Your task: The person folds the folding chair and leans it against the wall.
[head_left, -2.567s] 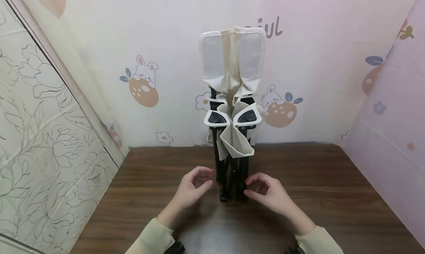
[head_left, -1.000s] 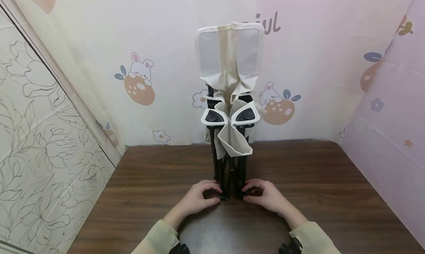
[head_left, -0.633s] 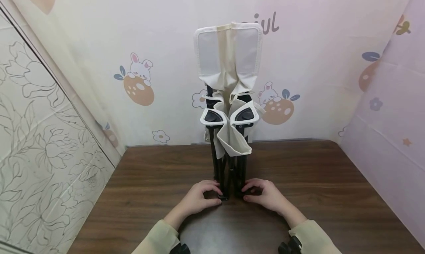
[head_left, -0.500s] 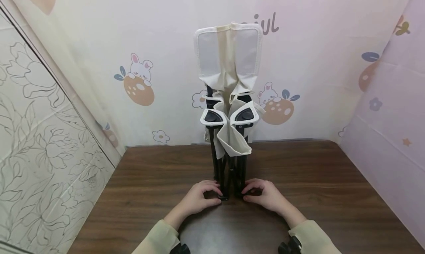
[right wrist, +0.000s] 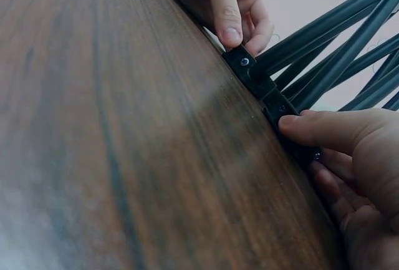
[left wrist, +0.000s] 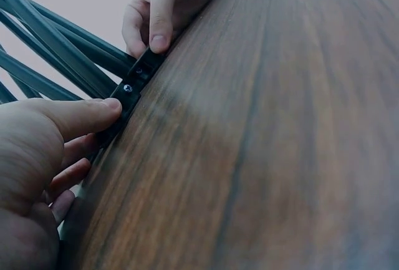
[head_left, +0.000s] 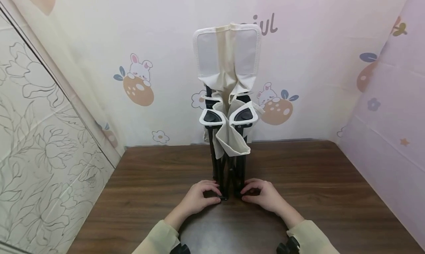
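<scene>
A folded camping chair (head_left: 229,54) stands upright on the table, with cream fabric and grey panels above a bundle of black legs (head_left: 229,172). My left hand (head_left: 199,198) pinches the black plastic foot at the left side of the leg base. On the opposite side, my right hand (head_left: 265,196) pinches a foot the same way. Close up in the left wrist view, the left thumb presses on a screwed black foot (left wrist: 128,89) low against the wood. The right wrist view shows the right thumb (right wrist: 299,128) on the other foot, with further fingers around behind it.
The dark wood table (head_left: 159,165) runs back to a wall cloth (head_left: 172,80) printed with rabbits and strawberries, close behind the chair. A floral panel (head_left: 43,154) borders the left, and another pale cloth (head_left: 385,136) the right.
My left hand, earlier apart from the legs, has come in and down onto the left foot. The right hand has settled lower on its foot. Hardly anything moves in the last second.
</scene>
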Demonstrator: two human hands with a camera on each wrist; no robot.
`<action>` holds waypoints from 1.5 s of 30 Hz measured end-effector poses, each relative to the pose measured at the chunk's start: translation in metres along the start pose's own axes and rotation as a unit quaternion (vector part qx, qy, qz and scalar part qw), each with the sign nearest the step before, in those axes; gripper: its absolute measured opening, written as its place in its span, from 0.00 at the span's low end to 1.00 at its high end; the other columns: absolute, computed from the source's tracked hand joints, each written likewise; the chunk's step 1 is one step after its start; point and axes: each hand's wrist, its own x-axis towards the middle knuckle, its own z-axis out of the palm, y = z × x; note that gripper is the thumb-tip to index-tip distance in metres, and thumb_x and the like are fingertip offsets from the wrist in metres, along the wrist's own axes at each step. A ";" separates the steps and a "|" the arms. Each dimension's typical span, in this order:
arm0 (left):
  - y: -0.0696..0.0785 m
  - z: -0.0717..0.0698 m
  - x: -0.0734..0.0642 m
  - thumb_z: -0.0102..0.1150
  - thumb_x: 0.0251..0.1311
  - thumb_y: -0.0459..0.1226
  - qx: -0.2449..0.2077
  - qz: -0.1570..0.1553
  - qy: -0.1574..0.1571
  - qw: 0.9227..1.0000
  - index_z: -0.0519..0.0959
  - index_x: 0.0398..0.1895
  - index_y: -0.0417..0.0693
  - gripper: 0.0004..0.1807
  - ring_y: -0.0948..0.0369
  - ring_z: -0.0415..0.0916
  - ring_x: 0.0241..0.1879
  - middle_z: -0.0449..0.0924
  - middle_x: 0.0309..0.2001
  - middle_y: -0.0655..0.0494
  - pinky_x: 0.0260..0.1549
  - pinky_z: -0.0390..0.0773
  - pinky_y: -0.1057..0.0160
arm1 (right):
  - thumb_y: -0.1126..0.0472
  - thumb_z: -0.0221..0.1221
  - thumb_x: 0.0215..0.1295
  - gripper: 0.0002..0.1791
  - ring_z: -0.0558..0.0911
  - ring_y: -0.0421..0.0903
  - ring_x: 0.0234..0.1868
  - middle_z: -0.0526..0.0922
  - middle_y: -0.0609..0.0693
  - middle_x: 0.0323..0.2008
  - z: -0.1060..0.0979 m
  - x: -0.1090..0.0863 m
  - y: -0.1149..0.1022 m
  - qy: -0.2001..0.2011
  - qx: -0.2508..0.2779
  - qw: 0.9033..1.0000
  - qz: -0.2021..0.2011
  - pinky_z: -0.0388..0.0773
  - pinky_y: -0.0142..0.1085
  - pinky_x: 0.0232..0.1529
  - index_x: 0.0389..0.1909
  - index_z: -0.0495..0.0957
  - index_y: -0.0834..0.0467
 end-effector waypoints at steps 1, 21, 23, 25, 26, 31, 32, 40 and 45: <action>0.000 0.000 0.000 0.80 0.64 0.40 0.002 0.001 0.001 1.000 0.92 0.43 0.61 0.07 0.55 0.79 0.69 0.89 0.59 0.60 0.70 0.75 0.46 | 0.55 0.78 0.65 0.06 0.86 0.58 0.60 0.88 0.54 0.59 0.000 0.001 0.000 0.000 -0.003 1.000 -0.002 0.83 0.40 0.56 0.41 0.93 0.42; -0.004 -0.001 0.004 0.80 0.63 0.38 0.051 0.058 -0.005 0.997 0.91 0.43 0.58 0.08 0.56 0.81 0.65 0.89 0.58 0.59 0.68 0.77 0.46 | 0.54 0.78 0.65 0.06 0.86 0.59 0.61 0.87 0.55 0.61 0.000 0.001 0.002 0.001 -0.012 1.000 0.003 0.83 0.45 0.58 0.41 0.92 0.42; -0.005 -0.001 0.004 0.80 0.64 0.38 0.054 0.060 -0.008 0.997 0.91 0.43 0.58 0.08 0.56 0.81 0.65 0.89 0.58 0.59 0.68 0.77 0.45 | 0.54 0.78 0.66 0.06 0.86 0.59 0.61 0.87 0.55 0.61 0.000 0.001 0.002 0.000 -0.012 1.000 0.003 0.83 0.45 0.58 0.41 0.92 0.42; -0.005 -0.002 0.003 0.79 0.64 0.38 0.055 0.062 -0.009 0.996 0.91 0.44 0.58 0.08 0.56 0.81 0.65 0.89 0.59 0.59 0.68 0.77 0.45 | 0.53 0.78 0.66 0.06 0.86 0.59 0.61 0.87 0.55 0.61 0.000 0.001 0.002 -0.001 -0.011 1.000 0.002 0.83 0.45 0.58 0.41 0.92 0.42; -0.005 -0.002 0.004 0.79 0.64 0.38 0.055 0.063 -0.009 0.996 0.91 0.44 0.58 0.08 0.56 0.81 0.65 0.89 0.59 0.59 0.68 0.77 0.45 | 0.53 0.78 0.66 0.06 0.86 0.58 0.61 0.88 0.54 0.61 0.000 0.001 0.002 -0.001 -0.010 1.000 0.004 0.83 0.44 0.58 0.41 0.92 0.42; -0.004 -0.002 0.003 0.80 0.63 0.37 0.051 0.067 -0.004 0.996 0.91 0.43 0.57 0.08 0.56 0.82 0.65 0.89 0.58 0.59 0.68 0.78 0.48 | 0.54 0.78 0.66 0.06 0.86 0.58 0.61 0.88 0.54 0.60 0.000 0.001 0.000 -0.001 -0.007 1.000 0.005 0.83 0.44 0.58 0.41 0.93 0.42; -0.004 -0.002 0.004 0.80 0.63 0.37 0.049 0.066 -0.004 0.997 0.91 0.43 0.57 0.08 0.56 0.82 0.65 0.89 0.58 0.59 0.68 0.78 0.48 | 0.54 0.78 0.66 0.06 0.86 0.58 0.61 0.88 0.54 0.60 0.000 0.002 0.000 -0.001 -0.007 1.000 0.006 0.83 0.44 0.58 0.41 0.93 0.42; -0.005 -0.003 0.004 0.79 0.65 0.37 0.049 0.064 -0.008 0.997 0.91 0.43 0.58 0.07 0.56 0.81 0.64 0.89 0.57 0.60 0.68 0.78 0.48 | 0.54 0.79 0.65 0.06 0.86 0.58 0.60 0.88 0.55 0.59 0.002 0.003 0.000 0.003 -0.013 1.000 -0.003 0.84 0.43 0.56 0.41 0.93 0.43; -0.007 -0.003 0.007 0.78 0.66 0.38 0.049 0.060 -0.009 0.997 0.91 0.43 0.58 0.07 0.57 0.81 0.64 0.89 0.57 0.61 0.67 0.78 0.48 | 0.54 0.78 0.66 0.06 0.87 0.58 0.59 0.88 0.56 0.59 0.002 0.003 0.001 0.006 -0.013 1.000 -0.006 0.84 0.40 0.53 0.41 0.93 0.43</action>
